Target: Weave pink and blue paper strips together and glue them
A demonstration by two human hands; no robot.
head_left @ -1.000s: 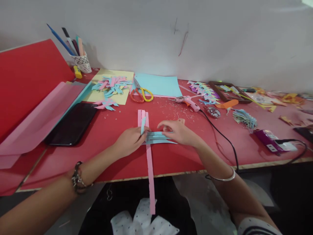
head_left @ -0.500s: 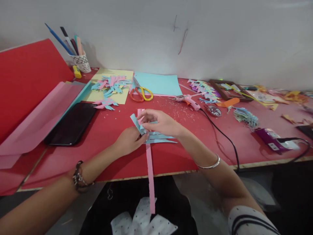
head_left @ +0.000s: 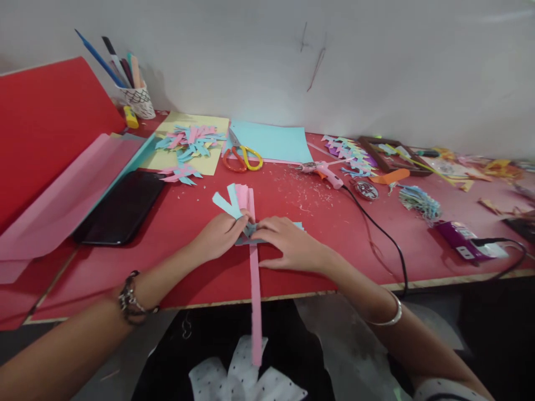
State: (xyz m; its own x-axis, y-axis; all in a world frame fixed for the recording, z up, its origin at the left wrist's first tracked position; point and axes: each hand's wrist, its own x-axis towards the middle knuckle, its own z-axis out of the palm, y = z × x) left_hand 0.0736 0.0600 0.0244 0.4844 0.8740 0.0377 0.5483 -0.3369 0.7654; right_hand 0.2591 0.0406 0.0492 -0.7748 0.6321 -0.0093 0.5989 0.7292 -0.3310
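Near the middle of the table my left hand [head_left: 223, 233] pinches a folded blue paper strip [head_left: 225, 205], whose two ends fan out up and to the left. Under it lies a stack of pink paper strips [head_left: 246, 196]. One long pink strip [head_left: 256, 303] runs down over the table edge towards my lap. My right hand [head_left: 288, 243] lies low over more blue strips, fingers spread, its fingertips touching the strips beside my left fingers. Those blue strips are mostly covered by the right hand. What its fingertips press on is partly hidden.
Behind my hands lie scissors [head_left: 242, 159], a blue sheet [head_left: 271, 142] and a pile of cut strips [head_left: 190, 139]. A pink glue gun [head_left: 324, 170] with a black cable is to the right. A black phone [head_left: 121, 209] rests at left, near a pen cup [head_left: 140, 102].
My right hand has come down and to the right, from above the left hand onto the blue strips. The folded blue strip's ends now spread apart, and more of the pink stack shows.
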